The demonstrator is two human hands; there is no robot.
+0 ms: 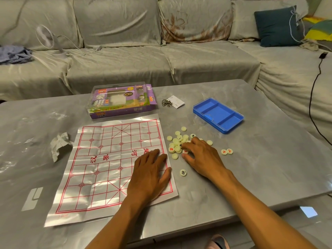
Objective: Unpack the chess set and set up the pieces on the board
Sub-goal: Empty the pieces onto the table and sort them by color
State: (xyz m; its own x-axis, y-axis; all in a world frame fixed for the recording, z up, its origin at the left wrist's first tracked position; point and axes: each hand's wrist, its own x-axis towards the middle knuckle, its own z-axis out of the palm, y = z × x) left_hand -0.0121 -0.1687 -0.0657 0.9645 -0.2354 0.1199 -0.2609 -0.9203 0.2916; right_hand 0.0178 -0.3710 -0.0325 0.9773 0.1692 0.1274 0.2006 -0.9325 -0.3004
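A white plastic board sheet (100, 164) with a red grid lies flat on the grey table; no pieces stand on it. My left hand (150, 174) rests palm down on its right edge, fingers spread. A heap of cream round pieces (177, 141) lies just right of the sheet. My right hand (199, 155) reaches into the heap, fingertips touching pieces and hiding some; whether it grips one I cannot tell. One piece with a black character (183, 172) lies alone between my hands. Two red-marked pieces (226, 151) sit to the right.
The purple chess packaging box (120, 100) lies behind the sheet. An open blue plastic tray (218, 115) sits at the right, a metal ring puzzle with a card (172, 102) beside it. A crumpled tissue (59, 144) lies left of the sheet. A covered sofa stands behind.
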